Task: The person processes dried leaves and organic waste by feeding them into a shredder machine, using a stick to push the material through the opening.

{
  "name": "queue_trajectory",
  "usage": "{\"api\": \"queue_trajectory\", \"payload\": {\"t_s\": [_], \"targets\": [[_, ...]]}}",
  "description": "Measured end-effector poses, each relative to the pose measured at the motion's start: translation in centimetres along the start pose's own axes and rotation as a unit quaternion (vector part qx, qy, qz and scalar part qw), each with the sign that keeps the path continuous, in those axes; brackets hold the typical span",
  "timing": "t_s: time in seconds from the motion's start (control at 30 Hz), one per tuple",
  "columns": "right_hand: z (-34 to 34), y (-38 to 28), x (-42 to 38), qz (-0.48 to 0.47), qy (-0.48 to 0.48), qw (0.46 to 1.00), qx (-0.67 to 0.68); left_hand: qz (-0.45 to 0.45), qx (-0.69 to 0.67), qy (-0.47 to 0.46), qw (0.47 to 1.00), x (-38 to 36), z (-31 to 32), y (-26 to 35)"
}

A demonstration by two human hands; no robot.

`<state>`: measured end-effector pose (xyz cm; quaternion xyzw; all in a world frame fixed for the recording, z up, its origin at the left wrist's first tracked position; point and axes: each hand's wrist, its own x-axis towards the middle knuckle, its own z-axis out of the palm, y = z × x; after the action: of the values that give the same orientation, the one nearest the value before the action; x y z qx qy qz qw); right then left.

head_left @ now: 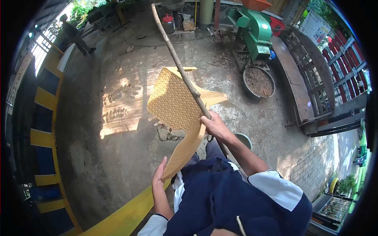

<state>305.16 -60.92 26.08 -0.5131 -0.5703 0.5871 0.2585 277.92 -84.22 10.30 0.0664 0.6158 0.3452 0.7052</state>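
Note:
A yellow plastic chair (177,100) with a woven pattern stands in front of me, its backrest towards my body. My left hand (158,172) is closed on the left edge of the backrest. A long, slightly crooked wooden stick (177,59) slants up across the chair. My right hand (214,125) wraps round this stick, right beside the other end of the backrest. Whether those fingers also grip the chair is hidden. The stick's lower end runs down behind my right forearm.
A green machine (258,33) stands at the back right, with a round tub (258,82) of brown shreds below it. A wooden bench (293,78) lines the right side. A bucket rim (243,140) shows beside my right forearm. A person (75,34) stands far left.

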Motion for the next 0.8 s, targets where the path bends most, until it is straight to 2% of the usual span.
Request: {"api": "queue_trajectory", "payload": {"t_s": [0.07,0.1,0.17,0.2,0.23,0.3,0.33,0.4,0.43,0.47,0.5,0.57,0.63,0.67,0.7,0.73,0.77,0.8], "targets": [[-0.4,-1.2,4.5,0.007,0.010,0.999,0.042,-0.006,-0.111,-0.052,0.992,2.0,-0.5,4.4],[-0.6,-1.5,6.8,0.012,0.011,0.999,0.041,-0.011,-0.112,-0.052,0.992,2.6,0.2,6.7],[-1.0,-1.7,11.2,-0.004,0.012,0.995,0.101,0.035,-0.301,-0.006,0.953,3.4,2.1,11.0],[-1.6,-2.7,12.9,0.000,0.013,0.994,0.104,0.049,-0.348,-0.026,0.936,4.5,2.4,12.6],[-2.3,-3.4,14.9,-0.002,0.012,0.994,0.106,0.052,-0.347,-0.025,0.936,5.6,3.1,13.9],[-4.2,-4.6,19.3,0.033,0.016,0.993,0.113,0.125,-0.499,-0.046,0.856,8.1,5.8,17.0],[-5.1,-4.5,21.9,0.037,0.016,0.990,0.136,0.129,-0.493,-0.046,0.859,9.6,7.1,19.0],[-7.2,-4.5,26.9,0.052,0.015,0.983,0.174,0.224,-0.515,-0.086,0.823,13.0,9.9,23.4],[-8.7,-4.7,30.0,0.064,0.014,0.977,0.203,0.231,-0.506,-0.093,0.826,15.0,12.1,26.7],[-9.7,-2.8,33.7,0.016,0.029,0.982,0.188,0.254,-0.525,-0.109,0.805,16.4,14.4,29.7],[-11.5,-1.5,37.3,0.058,0.002,0.974,0.217,0.273,-0.545,-0.125,0.782,17.9,16.6,32.4],[-13.8,-1.4,42.4,0.068,0.027,0.958,0.277,0.308,-0.483,-0.052,0.818,24.6,19.3,36.0],[-15.1,0.1,46.6,0.091,0.041,0.961,0.256,0.266,-0.307,0.134,0.904,26.5,25.9,42.7],[-16.9,-0.2,49.2,0.100,0.051,0.971,0.211,0.270,-0.308,0.130,0.903,28.0,28.1,46.4],[-18.2,-0.9,50.8,0.091,0.049,0.965,0.240,0.181,-0.351,0.143,0.907,29.2,29.7,49.4],[-19.7,-1.2,53.3,0.099,0.070,0.970,0.209,0.090,-0.389,0.158,0.903,30.3,30.7,51.8],[-21.0,-1.4,55.8,0.108,0.091,0.973,0.182,0.074,-0.355,0.082,0.928,31.6,31.0,54.0],[-22.2,-1.4,58.2,0.109,0.099,0.972,0.182,0.059,-0.400,-0.029,0.914,36.0,29.2,54.2]]}}
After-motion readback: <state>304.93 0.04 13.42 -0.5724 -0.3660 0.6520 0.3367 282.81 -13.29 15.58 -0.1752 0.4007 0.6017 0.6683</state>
